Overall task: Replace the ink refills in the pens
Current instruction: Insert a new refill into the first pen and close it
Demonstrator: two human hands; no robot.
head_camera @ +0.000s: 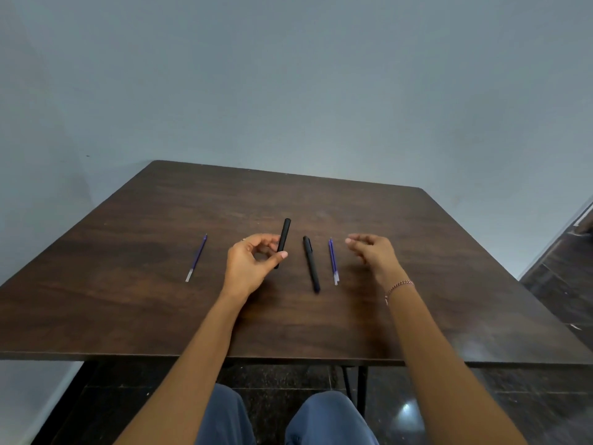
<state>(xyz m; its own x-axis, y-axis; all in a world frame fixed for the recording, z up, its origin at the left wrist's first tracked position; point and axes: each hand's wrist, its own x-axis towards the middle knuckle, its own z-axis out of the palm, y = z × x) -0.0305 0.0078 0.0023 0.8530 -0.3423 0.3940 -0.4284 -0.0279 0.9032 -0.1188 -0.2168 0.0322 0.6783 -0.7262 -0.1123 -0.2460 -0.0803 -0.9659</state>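
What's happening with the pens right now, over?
Left hand pinching one black pen. Right hand open, empty. Second pen on table. Nothing blocking.

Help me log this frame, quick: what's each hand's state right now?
Left hand: pinches a black pen between thumb and fingers.
Right hand: open, fingers loosely curled, holding nothing, beside the purple refills.

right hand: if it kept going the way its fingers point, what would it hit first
Most likely the purple refills just beyond the fingertips of the right hand, then the lying black pen. Its height above the table is unclear, so it might pass over them.
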